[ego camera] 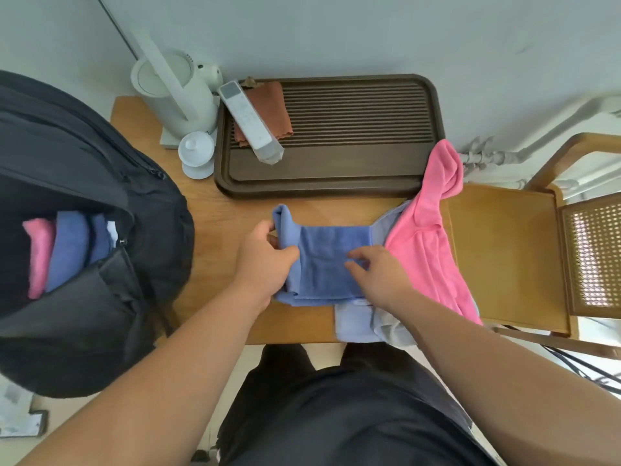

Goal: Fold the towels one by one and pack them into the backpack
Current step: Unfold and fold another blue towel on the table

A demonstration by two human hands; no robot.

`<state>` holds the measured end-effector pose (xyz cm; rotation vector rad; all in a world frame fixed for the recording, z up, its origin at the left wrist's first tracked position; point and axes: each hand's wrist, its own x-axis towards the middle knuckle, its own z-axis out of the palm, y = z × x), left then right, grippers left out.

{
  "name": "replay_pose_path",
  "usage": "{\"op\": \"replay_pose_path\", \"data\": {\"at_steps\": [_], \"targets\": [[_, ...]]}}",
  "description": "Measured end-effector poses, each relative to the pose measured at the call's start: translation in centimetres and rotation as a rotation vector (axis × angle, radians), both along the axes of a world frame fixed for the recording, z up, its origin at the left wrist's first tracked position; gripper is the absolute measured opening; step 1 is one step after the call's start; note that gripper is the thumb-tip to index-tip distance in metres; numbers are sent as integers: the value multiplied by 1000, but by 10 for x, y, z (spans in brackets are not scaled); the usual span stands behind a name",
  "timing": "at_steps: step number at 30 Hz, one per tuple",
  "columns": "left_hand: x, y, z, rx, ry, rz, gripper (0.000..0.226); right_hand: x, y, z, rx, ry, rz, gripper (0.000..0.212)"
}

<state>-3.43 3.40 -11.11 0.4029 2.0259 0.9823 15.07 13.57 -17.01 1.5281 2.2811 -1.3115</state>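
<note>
Towel (331, 264) lies on the worktop (215, 270), left hand (265, 260) gripping its raised left flap, right hand (374, 269) pinching its middle; lay the flap over squarely, edges aligned, then press flat.

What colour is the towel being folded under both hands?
The towel is blue, seen best in the head view.

White kettle (178, 95) and lidded cup (196, 151) stand left of a dark tray (353, 166) bearing a brown cloth (274, 105) and white remote (248, 121)
</note>
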Motion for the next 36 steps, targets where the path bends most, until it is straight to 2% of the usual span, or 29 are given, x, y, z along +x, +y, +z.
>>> {"op": "replay_pose_path", "data": {"at_steps": [4,7,10,12,15,17,20,23,24,25,27,30,34,36], "targets": [[48,40,-19,-43,140,-111,18,25,18,11,-222,76,-23,39],[81,69,-41,-154,194,-153,25,40,25,16,-303,98,64,43],[103,84,-50,-312,226,-298,41,53,29,18,-325,118,136,38],[107,85,-51,-351,222,-333,37,60,31,17,-348,95,137,44],[99,77,-57,-319,126,-234,44,63,35,15,-404,84,145,52],[93,66,-59,-274,137,-165,40,57,38,14,-387,95,172,50],[89,47,-56,-267,366,-138,32,44,42,16,-360,96,198,46],[85,29,-56,-335,597,-231,44,33,41,12,-285,87,245,15],[84,24,-57,-368,623,-278,52,31,41,10,-286,84,244,25],[84,21,-57,-401,635,-322,60,30,41,9,-271,90,250,32],[83,19,-61,-452,627,-378,72,31,41,15,-255,112,209,28],[83,23,-70,-485,552,-406,77,36,41,15,-200,103,201,36],[82,26,-81,-534,530,-497,83,40,45,5,-88,-49,408,24],[80,24,-83,-533,550,-516,88,36,47,4,-9,-148,509,29]]}}
